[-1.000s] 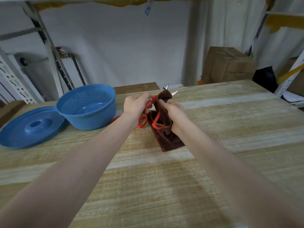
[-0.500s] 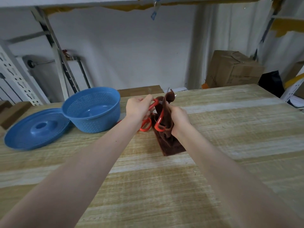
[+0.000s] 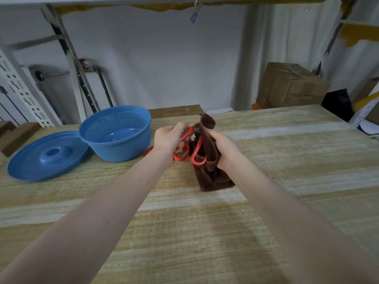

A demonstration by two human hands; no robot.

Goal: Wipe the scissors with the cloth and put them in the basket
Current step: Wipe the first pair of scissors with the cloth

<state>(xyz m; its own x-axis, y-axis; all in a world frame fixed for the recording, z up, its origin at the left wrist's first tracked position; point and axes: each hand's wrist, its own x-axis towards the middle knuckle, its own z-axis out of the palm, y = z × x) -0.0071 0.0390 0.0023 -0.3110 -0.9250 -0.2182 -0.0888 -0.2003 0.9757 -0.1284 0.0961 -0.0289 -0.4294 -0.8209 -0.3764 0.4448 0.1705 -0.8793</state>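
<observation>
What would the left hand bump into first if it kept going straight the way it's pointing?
Most likely the brown cloth, held up by the right hand just beyond the left hand, which grips the red scissors. With one view, depth is uncertain.

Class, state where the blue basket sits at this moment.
In the head view the blue basket stands on the left side of the wooden table, beside the blue lid and just left of the left hand.

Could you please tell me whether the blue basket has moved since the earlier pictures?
No. The basket still stands against the right rim of the blue lid, as before.
</observation>
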